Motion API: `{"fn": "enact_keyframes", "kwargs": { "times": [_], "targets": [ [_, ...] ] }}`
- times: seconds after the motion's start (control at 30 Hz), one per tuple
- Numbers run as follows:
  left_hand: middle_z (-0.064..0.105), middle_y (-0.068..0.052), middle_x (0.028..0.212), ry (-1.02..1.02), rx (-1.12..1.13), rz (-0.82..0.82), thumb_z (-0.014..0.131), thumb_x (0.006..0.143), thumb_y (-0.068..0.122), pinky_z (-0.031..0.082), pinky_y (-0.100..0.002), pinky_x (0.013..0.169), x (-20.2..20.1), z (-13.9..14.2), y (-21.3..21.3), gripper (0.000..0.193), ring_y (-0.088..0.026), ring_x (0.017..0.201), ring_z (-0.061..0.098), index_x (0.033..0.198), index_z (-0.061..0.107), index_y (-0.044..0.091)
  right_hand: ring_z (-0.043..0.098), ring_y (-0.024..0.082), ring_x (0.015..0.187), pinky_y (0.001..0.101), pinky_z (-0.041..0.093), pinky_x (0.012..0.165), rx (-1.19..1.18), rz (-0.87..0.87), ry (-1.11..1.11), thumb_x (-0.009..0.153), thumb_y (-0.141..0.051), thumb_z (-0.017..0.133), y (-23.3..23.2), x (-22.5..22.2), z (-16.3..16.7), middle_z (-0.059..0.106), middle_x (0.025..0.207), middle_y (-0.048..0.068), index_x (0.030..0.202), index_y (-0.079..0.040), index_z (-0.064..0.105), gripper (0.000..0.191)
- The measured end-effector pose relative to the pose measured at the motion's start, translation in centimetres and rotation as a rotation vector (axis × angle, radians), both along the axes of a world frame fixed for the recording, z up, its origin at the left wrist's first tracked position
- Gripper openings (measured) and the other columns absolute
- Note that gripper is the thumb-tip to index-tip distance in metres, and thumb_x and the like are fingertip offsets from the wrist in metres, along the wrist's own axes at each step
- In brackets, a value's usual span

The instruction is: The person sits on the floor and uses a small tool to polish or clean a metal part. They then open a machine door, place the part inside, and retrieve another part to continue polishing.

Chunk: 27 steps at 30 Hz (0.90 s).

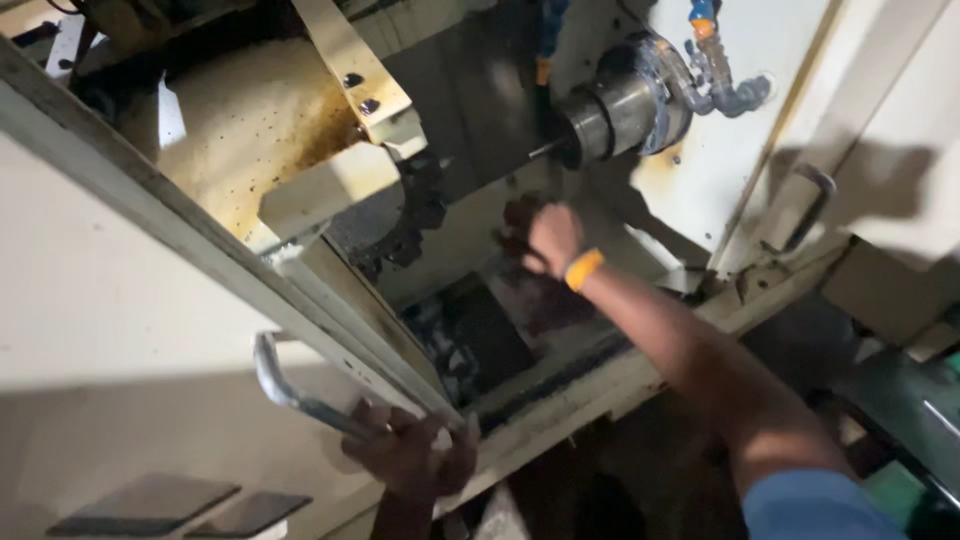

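right hand is reaching deep into the open machine, knuckles toward me, fingers curled in like a loose fist. from my remote view i can't tell if it's actually got anything pinched in there, the fingertips are hidden on the far side. it sits just below and a bit left of the steel spindle nose, which has a thin dark rod poking out of its face toward the hand. there's an orange band on that wrist and a blue sleeve further up the arm at the bottom edge. left hand is down low, wrapped around the lower end of the curved metal door handle on the cream sliding door, so that one's clearly gripping. between the two hands i see the dark toothed turret disc under a stained cream housing, with a dark chip pit below it. up right of the spindle there's a blue-grey coolant hose, and another door handle on the right-hand panel.
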<state>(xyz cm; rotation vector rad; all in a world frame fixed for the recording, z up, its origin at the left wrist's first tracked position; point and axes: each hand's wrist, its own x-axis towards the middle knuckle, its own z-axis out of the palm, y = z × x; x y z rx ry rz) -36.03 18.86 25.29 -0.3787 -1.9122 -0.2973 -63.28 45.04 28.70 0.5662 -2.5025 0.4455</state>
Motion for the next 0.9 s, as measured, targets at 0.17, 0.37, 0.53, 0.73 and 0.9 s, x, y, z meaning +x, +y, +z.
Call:
{"fn": "enact_keyframes", "kwargs": {
  "times": [0.17, 0.37, 0.53, 0.73, 0.9],
  "targets": [
    [0.053, -0.018, 0.124, 0.043, -0.018, 0.01, 0.074, 0.075, 0.049, 0.038, -0.059, 0.09, -1.3, 1.1, 1.0, 0.029, -0.04, 0.12, 0.047, 0.092, 0.071, 0.026, 0.065, 0.041, 0.106, 0.059, 0.05, 0.084, 0.291, -0.113, 0.313, 0.093, -0.022, 0.056, 1.0, -13.0, 1.9, 0.07, 0.115, 0.015, 0.113, -0.011, 0.075, 0.03],
    [0.053, -0.018, 0.12, 0.063, -0.041, 0.012, 0.075, 0.075, 0.047, 0.038, -0.059, 0.089, -2.5, 0.9, 1.6, 0.028, -0.04, 0.118, 0.047, 0.09, 0.07, 0.024, 0.058, 0.035, 0.128, 0.0609, 0.05, 0.098, 0.599, -0.25, 0.562, 0.085, -0.033, 0.058, 2.1, -16.8, 0.4, 0.067, 0.123, 0.009, 0.102, -0.02, 0.076, 0.028],
    [0.053, -0.018, 0.117, 0.07, -0.046, 0.012, 0.076, 0.075, 0.046, 0.038, -0.059, 0.088, -2.6, 0.5, 1.5, 0.027, -0.04, 0.116, 0.047, 0.089, 0.068, 0.024, 0.063, 0.036, 0.113, 0.0551, 0.053, 0.086, 0.439, 0.222, 0.208, 0.095, -0.031, 0.056, 0.4, -16.6, -1.0, 0.066, 0.131, 0.015, 0.119, -0.015, 0.07, 0.031],
    [0.053, -0.018, 0.113, 0.069, -0.051, 0.007, 0.076, 0.076, 0.044, 0.038, -0.058, 0.088, -2.7, 0.7, 1.5, 0.026, -0.04, 0.114, 0.048, 0.087, 0.067, 0.023, 0.066, 0.043, 0.106, 0.0545, 0.054, 0.086, 0.208, 0.093, -0.11, 0.093, -0.06, 0.061, -1.7, -13.4, 0.8, 0.064, 0.123, 0.023, 0.12, -0.007, 0.065, 0.06],
    [0.053, -0.018, 0.11, 0.096, -0.052, 0.007, 0.077, 0.076, 0.043, 0.038, -0.058, 0.087, -3.2, 1.1, 0.5, 0.026, -0.04, 0.112, 0.048, 0.086, 0.066, 0.022, 0.064, 0.049, 0.098, 0.0558, 0.054, 0.078, 0.029, 0.094, -0.044, 0.077, -0.067, 0.072, 0.7, -11.3, 3.6, 0.059, 0.121, 0.031, 0.124, 0.002, 0.058, 0.084]
  ]
}}
